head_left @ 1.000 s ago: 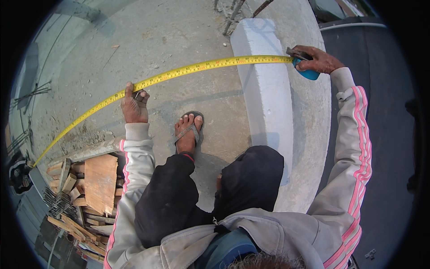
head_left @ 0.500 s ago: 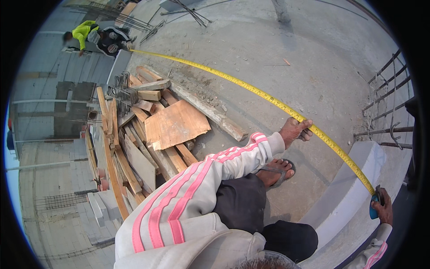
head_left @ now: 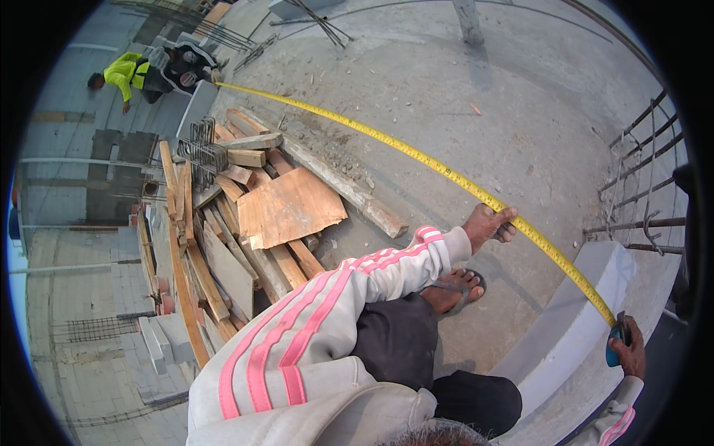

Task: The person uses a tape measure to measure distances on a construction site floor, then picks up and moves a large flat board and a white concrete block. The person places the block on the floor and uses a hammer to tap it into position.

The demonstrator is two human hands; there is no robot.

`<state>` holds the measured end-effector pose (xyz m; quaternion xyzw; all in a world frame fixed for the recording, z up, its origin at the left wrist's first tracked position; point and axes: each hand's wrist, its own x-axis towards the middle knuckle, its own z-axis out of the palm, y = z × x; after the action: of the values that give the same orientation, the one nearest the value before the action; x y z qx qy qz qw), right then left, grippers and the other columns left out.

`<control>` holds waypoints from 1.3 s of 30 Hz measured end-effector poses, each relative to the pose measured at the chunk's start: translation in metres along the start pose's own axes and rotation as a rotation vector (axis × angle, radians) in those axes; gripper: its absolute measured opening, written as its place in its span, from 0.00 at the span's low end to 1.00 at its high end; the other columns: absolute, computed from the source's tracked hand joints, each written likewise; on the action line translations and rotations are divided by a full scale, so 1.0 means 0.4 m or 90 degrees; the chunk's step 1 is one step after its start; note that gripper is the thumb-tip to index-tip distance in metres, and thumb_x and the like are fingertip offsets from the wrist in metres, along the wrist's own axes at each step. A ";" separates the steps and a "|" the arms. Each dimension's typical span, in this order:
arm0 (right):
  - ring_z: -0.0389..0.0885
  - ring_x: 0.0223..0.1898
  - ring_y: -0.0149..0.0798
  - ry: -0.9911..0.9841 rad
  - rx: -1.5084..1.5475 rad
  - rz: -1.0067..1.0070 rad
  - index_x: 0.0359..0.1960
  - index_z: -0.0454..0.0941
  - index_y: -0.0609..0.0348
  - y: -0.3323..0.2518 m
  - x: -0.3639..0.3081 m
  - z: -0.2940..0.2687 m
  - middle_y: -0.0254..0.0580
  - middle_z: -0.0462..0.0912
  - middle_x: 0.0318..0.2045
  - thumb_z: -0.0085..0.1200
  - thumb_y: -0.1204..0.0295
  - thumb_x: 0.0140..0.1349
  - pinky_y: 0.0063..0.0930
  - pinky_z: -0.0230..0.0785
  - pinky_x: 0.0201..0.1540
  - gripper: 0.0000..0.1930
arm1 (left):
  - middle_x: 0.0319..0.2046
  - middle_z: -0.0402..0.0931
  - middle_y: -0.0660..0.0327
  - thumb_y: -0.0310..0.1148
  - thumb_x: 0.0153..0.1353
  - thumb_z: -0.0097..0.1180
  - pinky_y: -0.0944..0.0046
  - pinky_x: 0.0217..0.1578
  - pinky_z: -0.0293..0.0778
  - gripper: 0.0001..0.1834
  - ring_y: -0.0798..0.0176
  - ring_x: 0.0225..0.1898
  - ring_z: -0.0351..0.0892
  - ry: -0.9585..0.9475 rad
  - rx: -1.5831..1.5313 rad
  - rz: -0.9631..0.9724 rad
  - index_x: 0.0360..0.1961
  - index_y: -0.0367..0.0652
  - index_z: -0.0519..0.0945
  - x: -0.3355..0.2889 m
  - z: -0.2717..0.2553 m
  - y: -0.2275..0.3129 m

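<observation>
A long yellow tape measure blade (head_left: 416,154) runs across the floor from the far upper left to the lower right. My left hand (head_left: 489,225) has its fingers closed at the near edge of this blade, partway along it. In my right hand (head_left: 631,348) is the tape measure case (head_left: 613,348), blue and black, beside a pale block ledge at the right. The fingers wrap round the case and hide part of it. At the far end, a co-worker in dark clothes crouches with a gloved hand (head_left: 216,75) by the blade's tip, next to a pale block (head_left: 196,108).
A pile of timber offcuts (head_left: 245,160) with a plywood piece (head_left: 291,208) lies left of my arm, near bent steel stirrups (head_left: 201,149). Rebar (head_left: 643,167) juts out at the right. Another person in a yellow-green top (head_left: 125,73) is at the far left.
My right hand and the case have shifted slightly left, and the blade lies a little lower near my left hand. The person in yellow-green has moved left and leans out more.
</observation>
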<state>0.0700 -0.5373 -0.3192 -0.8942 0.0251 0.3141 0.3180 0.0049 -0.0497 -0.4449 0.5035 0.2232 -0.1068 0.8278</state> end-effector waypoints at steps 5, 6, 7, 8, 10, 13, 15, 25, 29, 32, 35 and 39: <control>0.74 0.56 0.46 -0.001 0.019 -0.021 0.64 0.71 0.63 0.033 0.007 -0.001 0.50 0.77 0.53 0.60 0.59 0.41 0.34 0.61 0.64 0.42 | 0.27 0.83 0.58 0.46 0.65 0.64 0.69 0.28 0.80 0.18 0.68 0.24 0.82 -0.002 0.001 0.003 0.38 0.39 0.80 0.004 0.002 -0.011; 0.74 0.56 0.46 -0.013 0.025 -0.025 0.64 0.71 0.63 0.034 0.006 -0.003 0.51 0.76 0.54 0.60 0.59 0.41 0.35 0.61 0.64 0.42 | 0.27 0.83 0.58 0.46 0.65 0.63 0.69 0.27 0.79 0.18 0.68 0.24 0.82 0.001 0.001 0.005 0.38 0.40 0.80 0.004 0.005 -0.013; 0.74 0.57 0.47 -0.014 0.013 -0.006 0.64 0.70 0.63 0.032 0.006 -0.003 0.51 0.76 0.54 0.60 0.59 0.41 0.35 0.61 0.64 0.43 | 0.26 0.83 0.58 0.47 0.65 0.63 0.69 0.25 0.78 0.18 0.68 0.23 0.82 0.005 0.003 0.006 0.38 0.40 0.81 0.003 0.007 -0.014; 0.74 0.57 0.47 -0.024 0.008 0.003 0.64 0.70 0.63 0.027 0.006 -0.002 0.51 0.76 0.55 0.60 0.59 0.41 0.35 0.61 0.65 0.43 | 0.26 0.83 0.58 0.46 0.65 0.63 0.69 0.25 0.78 0.18 0.68 0.23 0.82 0.003 0.001 0.003 0.38 0.40 0.81 0.003 0.009 -0.013; 0.74 0.58 0.47 -0.024 0.020 0.004 0.64 0.71 0.62 0.010 0.003 0.004 0.52 0.76 0.55 0.60 0.59 0.41 0.36 0.61 0.65 0.43 | 0.27 0.83 0.58 0.46 0.65 0.63 0.69 0.25 0.78 0.18 0.68 0.23 0.82 0.001 0.002 -0.006 0.38 0.39 0.81 0.001 0.013 -0.008; 0.74 0.58 0.48 0.014 0.037 -0.021 0.63 0.72 0.61 -0.024 0.001 0.017 0.52 0.77 0.54 0.60 0.60 0.40 0.37 0.60 0.66 0.42 | 0.27 0.83 0.57 0.46 0.65 0.63 0.69 0.25 0.78 0.18 0.67 0.24 0.82 0.003 -0.001 -0.004 0.39 0.39 0.81 -0.005 0.017 0.001; 0.74 0.58 0.49 0.012 -0.037 0.019 0.62 0.73 0.60 -0.045 -0.005 0.015 0.51 0.77 0.54 0.60 0.59 0.40 0.38 0.59 0.66 0.41 | 0.27 0.83 0.57 0.46 0.65 0.64 0.68 0.25 0.78 0.19 0.67 0.24 0.82 0.029 -0.001 -0.004 0.40 0.38 0.81 -0.009 0.018 0.005; 0.72 0.64 0.56 -0.021 -0.140 0.027 0.66 0.71 0.39 -0.041 -0.017 0.013 0.49 0.75 0.63 0.66 0.50 0.41 0.57 0.61 0.70 0.44 | 0.29 0.82 0.59 0.43 0.68 0.60 0.66 0.32 0.79 0.14 0.67 0.26 0.81 -0.046 0.036 -0.036 0.41 0.41 0.78 0.010 0.056 -0.027; 0.74 0.62 0.57 -0.029 -0.134 0.034 0.66 0.72 0.37 -0.045 -0.012 0.018 0.48 0.76 0.62 0.66 0.47 0.38 0.55 0.64 0.68 0.45 | 0.28 0.82 0.59 0.43 0.68 0.60 0.67 0.32 0.79 0.15 0.67 0.26 0.81 -0.060 0.041 -0.046 0.41 0.41 0.78 0.013 0.068 -0.034; 0.74 0.61 0.57 -0.020 -0.118 0.020 0.65 0.72 0.37 -0.043 -0.015 0.019 0.48 0.76 0.62 0.66 0.49 0.39 0.54 0.65 0.68 0.44 | 0.29 0.82 0.58 0.43 0.67 0.62 0.68 0.32 0.79 0.15 0.67 0.26 0.82 -0.073 0.034 -0.048 0.42 0.40 0.79 0.019 0.073 -0.044; 0.74 0.61 0.57 -0.021 -0.116 0.020 0.65 0.73 0.38 -0.034 -0.013 0.021 0.48 0.76 0.62 0.66 0.50 0.39 0.54 0.65 0.68 0.44 | 0.29 0.83 0.58 0.44 0.67 0.61 0.69 0.32 0.79 0.17 0.67 0.27 0.82 -0.086 0.043 -0.053 0.43 0.39 0.80 0.021 0.084 -0.049; 0.74 0.61 0.55 -0.012 -0.123 0.049 0.65 0.73 0.37 -0.023 -0.007 0.023 0.48 0.76 0.61 0.66 0.51 0.41 0.52 0.65 0.67 0.42 | 0.31 0.82 0.59 0.48 0.70 0.57 0.67 0.35 0.78 0.20 0.67 0.29 0.81 -0.196 0.106 -0.112 0.43 0.38 0.81 -0.010 0.109 -0.021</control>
<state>0.0650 -0.5248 -0.3180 -0.9162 0.0261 0.3353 0.2180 0.0095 -0.0922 -0.4324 0.5263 0.1274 -0.2726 0.7953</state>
